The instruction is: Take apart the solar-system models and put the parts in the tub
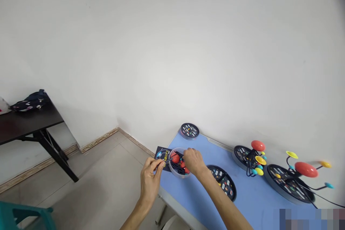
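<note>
My left hand [152, 174] pinches a thin dark rod [168, 160] that points over the left rim of a clear round tub [179, 176]. Inside the tub lie red balls [175, 157] and several black pieces. My right hand [193, 161] is closed at the tub's right rim, fingertips over the contents; what it grips is hidden. Under the tub's left side sits a dark printed booklet or box [162, 153]. Below my right forearm is a round black base [225, 184] with printed pictures, partly covered by that arm.
Two assembled models with red balls [258, 146] and coloured discs stand on round bases at the right of the blue table [194, 201]. A round printed lid or base [189, 130] lies at the back corner. At left are a dark table [29, 124], a bag [29, 101] and a teal stool [25, 215].
</note>
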Motion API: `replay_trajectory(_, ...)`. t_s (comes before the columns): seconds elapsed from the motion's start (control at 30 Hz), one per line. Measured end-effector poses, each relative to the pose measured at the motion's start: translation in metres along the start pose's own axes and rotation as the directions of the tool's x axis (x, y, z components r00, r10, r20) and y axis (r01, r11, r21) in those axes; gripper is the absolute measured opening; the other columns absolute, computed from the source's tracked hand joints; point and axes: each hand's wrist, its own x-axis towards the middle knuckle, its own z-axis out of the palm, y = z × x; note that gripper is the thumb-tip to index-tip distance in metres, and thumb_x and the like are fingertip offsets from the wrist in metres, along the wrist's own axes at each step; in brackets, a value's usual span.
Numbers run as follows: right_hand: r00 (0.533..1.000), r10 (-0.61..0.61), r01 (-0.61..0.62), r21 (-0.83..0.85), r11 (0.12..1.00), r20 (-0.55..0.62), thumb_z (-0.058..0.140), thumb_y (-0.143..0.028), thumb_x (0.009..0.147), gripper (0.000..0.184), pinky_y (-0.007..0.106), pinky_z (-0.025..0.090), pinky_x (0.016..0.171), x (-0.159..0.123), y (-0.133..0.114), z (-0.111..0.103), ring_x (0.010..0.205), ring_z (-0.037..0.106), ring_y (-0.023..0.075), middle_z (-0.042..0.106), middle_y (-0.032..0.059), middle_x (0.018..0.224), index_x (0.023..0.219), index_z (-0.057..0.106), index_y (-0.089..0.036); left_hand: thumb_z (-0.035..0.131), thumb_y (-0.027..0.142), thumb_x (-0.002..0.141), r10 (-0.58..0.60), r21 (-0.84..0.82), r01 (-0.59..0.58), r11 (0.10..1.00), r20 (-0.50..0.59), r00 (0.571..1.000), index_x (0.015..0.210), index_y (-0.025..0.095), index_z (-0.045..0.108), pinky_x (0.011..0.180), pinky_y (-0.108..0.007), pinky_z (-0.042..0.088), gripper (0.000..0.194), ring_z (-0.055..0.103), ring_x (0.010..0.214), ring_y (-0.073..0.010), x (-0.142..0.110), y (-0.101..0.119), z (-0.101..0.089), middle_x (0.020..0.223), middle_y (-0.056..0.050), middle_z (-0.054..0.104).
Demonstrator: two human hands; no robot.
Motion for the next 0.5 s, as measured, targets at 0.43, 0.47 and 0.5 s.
replay_trajectory(0.43, 0.963, 0.172, -0.1, 0.318, 0.943, -0.208, 0.037, -0.018, 0.098, 0.036, 0.027, 0.025, 0.059, -0.063, 0.043, -0.005, 0.066, 0.057, 0.0137, 0.066, 0.0049, 0.078, 0.079, 0.068, -0.018, 0.047, 0.029, 0.095, 0.093, 0.371, -0.167, 0.913, 0.209, 0.973, 0.095, 0.022, 0.073, 0.077, -0.031, 0.049, 0.027, 0.062, 0.083, -0.0195, 0.036, 0.008, 0.044, 0.087, -0.005, 0.064)
replay_trajectory(0.47, 0.959, 0.17, -0.089, 0.33, 0.94, -0.225, 0.037, -0.02, 0.098, 0.037, 0.027, 0.024, 0.058, -0.069, 0.043, -0.002, 0.064, 0.056, 0.0137, 0.065, 0.0046, 0.077, 0.078, 0.068, -0.018, 0.048, 0.027, 0.095, 0.077, 0.446, -0.175, 0.878, 0.229, 0.97, 0.094, 0.021, 0.073, 0.077, -0.031, 0.048, 0.026, 0.062, 0.084, -0.0199, 0.04, 0.008, 0.046, 0.087, -0.005, 0.063)
replay_trajectory(0.5, 0.957, 0.166, -0.078, 0.338, 0.938, -0.237, 0.037, -0.021, 0.098, 0.037, 0.027, 0.024, 0.058, -0.075, 0.043, 0.001, 0.064, 0.055, 0.0139, 0.064, 0.0045, 0.076, 0.078, 0.068, -0.018, 0.048, 0.025, 0.095, 0.055, 0.514, -0.183, 0.838, 0.254, 0.965, 0.092, 0.021, 0.074, 0.077, -0.031, 0.047, 0.026, 0.061, 0.085, -0.0203, 0.043, 0.008, 0.048, 0.087, -0.005, 0.063)
